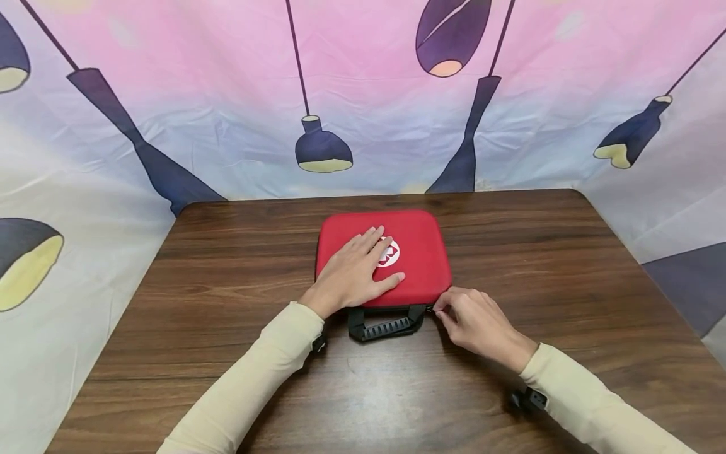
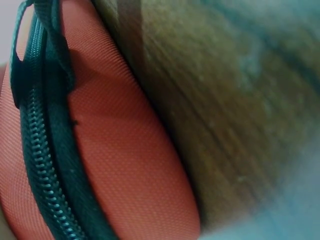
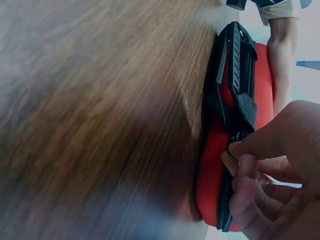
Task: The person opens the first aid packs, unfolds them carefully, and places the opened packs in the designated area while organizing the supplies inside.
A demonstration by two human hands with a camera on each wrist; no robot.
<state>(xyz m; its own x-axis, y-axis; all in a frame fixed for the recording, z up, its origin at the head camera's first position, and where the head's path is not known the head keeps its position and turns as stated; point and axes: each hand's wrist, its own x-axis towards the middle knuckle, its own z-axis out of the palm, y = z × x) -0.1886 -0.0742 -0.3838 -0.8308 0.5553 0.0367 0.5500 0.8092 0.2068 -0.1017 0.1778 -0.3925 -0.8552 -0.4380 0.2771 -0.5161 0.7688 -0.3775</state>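
Note:
A red zippered case (image 1: 416, 252) lies flat on the table, its black handle (image 1: 388, 329) toward the person. My left hand (image 1: 354, 268) rests spread on the lid, fingers partly over a round white emblem (image 1: 390, 253). At the case's near right corner, my right hand (image 1: 476, 318) pinches something small at the zipper, most likely the zipper pull, which the fingertips mostly hide. The right wrist view has that hand (image 3: 275, 175) by the black zipper band, just beside the handle strap (image 3: 245, 110). Up close in the left wrist view, the zipper teeth (image 2: 42, 155) are meshed.
The dark wood table (image 1: 227, 271) reaches back to a fabric backdrop (image 1: 374, 94) printed with hanging lamps. A small black device (image 1: 530, 398) is worn at the right wrist, and another (image 1: 319, 342) at the left.

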